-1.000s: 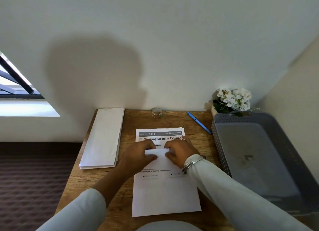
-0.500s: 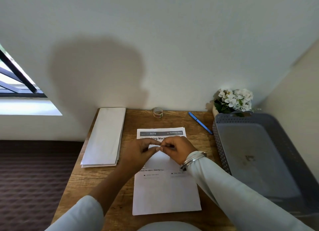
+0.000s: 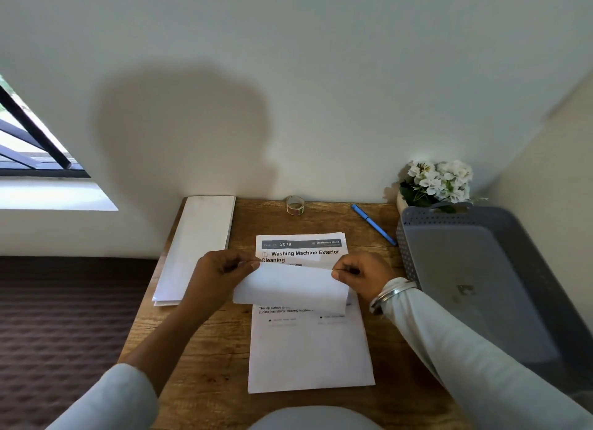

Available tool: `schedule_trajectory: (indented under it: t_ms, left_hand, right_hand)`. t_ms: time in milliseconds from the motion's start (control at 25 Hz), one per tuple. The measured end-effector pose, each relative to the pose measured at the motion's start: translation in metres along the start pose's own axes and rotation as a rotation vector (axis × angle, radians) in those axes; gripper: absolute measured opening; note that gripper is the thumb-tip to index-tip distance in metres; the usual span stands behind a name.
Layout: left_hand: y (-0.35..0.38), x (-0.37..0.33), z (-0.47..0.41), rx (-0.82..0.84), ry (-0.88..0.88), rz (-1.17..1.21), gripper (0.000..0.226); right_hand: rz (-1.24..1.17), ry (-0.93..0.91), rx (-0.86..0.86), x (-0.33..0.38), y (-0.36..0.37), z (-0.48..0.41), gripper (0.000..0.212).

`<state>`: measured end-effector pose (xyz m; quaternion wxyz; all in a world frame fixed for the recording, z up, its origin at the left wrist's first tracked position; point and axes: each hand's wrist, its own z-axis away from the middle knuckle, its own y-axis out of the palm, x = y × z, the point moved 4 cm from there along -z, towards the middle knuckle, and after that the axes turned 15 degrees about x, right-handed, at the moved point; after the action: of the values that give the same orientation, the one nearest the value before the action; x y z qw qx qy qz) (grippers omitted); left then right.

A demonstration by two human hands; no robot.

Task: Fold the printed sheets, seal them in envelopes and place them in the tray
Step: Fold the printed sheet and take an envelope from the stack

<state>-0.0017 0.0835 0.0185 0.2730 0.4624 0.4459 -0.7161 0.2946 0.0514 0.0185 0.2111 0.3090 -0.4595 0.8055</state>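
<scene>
Left hand [image 3: 221, 270], right hand [image 3: 362, 274] — each grip pinched on folded white sheet [image 3: 290, 288] above printed stack [image 3: 308, 349].

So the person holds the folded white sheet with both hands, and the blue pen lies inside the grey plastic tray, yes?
Not quite. In the head view, the blue pen lies on the wooden desk, beside the grey plastic tray. Both hands do hold the folded white sheet.
</scene>
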Motion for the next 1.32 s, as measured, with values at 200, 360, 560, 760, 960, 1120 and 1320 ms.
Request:
schedule_trajectory:
  t_ms: [200,360,560,760,960,1120,1320]
  left_hand:
    - [-0.001,0.008,0.0,0.137,-0.057,-0.086,0.008]
    - [0.025,-0.022,-0.016,0.276,0.056,-0.333,0.009]
    - [0.04,-0.036,-0.028,0.036,0.01,0.086,0.008]
    - [0.055,-0.03,-0.019,0.158,-0.022,0.131,0.01]
    - [0.032,-0.062,-0.029,0.029,0.115,0.048,0.032]
    - [0.025,-0.085,-0.033,0.037,0.233,-0.137,0.001]
    - [0.02,-0.081,-0.026,-0.028,0.24,-0.202,0.012]
  right_hand:
    - [-0.277,0.022,-0.227,-0.008,-0.013,0.003,0.005]
    - [-0.533,-0.12,-0.259,0.022,-0.012,-0.01,0.007]
    - [-0.996,-0.019,-0.331,0.032,-0.006,-0.018,0.016]
    - [-0.982,-0.098,-0.384,0.043,-0.003,-0.013,0.005]
    - [-0.419,-0.181,-0.242,0.058,-0.012,-0.023,0.014]
    - [-0.164,-0.24,-0.135,0.071,-0.01,-0.028,0.022]
    - [-0.048,-0.266,-0.11,0.077,-0.004,-0.024,0.02]
